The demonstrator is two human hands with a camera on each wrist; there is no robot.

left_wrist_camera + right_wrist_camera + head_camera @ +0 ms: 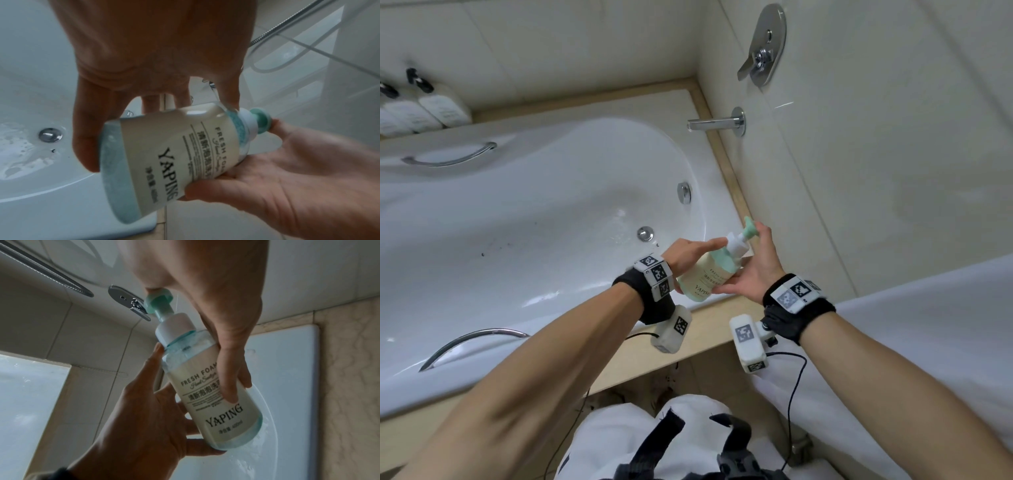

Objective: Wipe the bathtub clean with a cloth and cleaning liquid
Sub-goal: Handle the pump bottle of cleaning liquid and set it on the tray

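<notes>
A pale green pump bottle (709, 274) labelled YAPING is tilted in the air over the near right corner of the white bathtub (517, 212). My left hand (690, 255) grips its body from the tub side, with the index finger lying along the neck. My right hand (755, 267) holds it from the wall side. In the right wrist view the thumb presses the bottle (209, 394) on its label and a fingertip touches the green pump head (158, 296). In the left wrist view the bottle (174, 154) lies between both hands.
The drain (645, 234) sits in a wet patch of the tub floor, with dark specks (496, 246) to its left. A spout (717, 122) and a lever plate (765, 44) are on the right wall. Grab bars (452, 158) line the tub. White fabric (928, 325) hangs at the right.
</notes>
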